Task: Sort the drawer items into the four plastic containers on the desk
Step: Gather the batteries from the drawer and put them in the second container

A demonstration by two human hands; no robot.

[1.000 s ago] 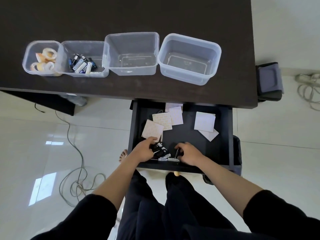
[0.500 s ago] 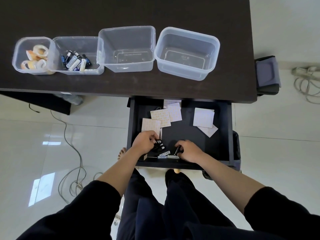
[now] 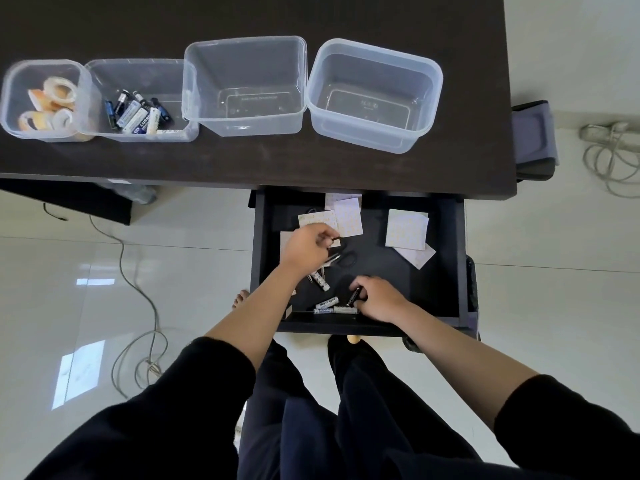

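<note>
Left hand (image 3: pixel 304 249) grips scissors (image 3: pixel 341 259); second container (image 3: pixel 138 98) holds batteries (image 3: pixel 138 114).

The desk (image 3: pixel 381 15) is looking dark brown, the drawer (image 3: pixel 446 258) black, its paper squares (image 3: pixel 406 229) white with tiny dots.

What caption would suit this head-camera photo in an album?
Both hands reach into the open drawer, the right hand gripping a battery, the left hand pinching a small item.
</note>
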